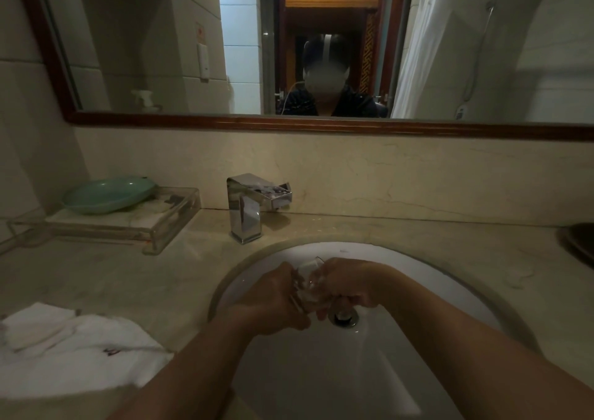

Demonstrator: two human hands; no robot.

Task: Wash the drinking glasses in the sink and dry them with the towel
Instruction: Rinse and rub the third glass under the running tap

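Note:
Both my hands meet over the white sink basin [401, 371], just above the metal drain [345, 318]. Between them is a clear drinking glass [307, 283], tilted with its rim toward the far side. My left hand [273, 304] grips it from the left, fingers curled around its side. My right hand [348, 287] holds it from the right, fingers wrapped over it. Much of the glass is hidden by my fingers. A white towel [70, 352] lies crumpled on the counter at the near left.
A chrome faucet [249, 207] stands behind the basin; no water stream shows. A clear tray [167, 223] with a green dish [109, 194] sits at the back left. A dark object [578, 242] lies at the right edge. A mirror hangs above the beige counter [144, 278].

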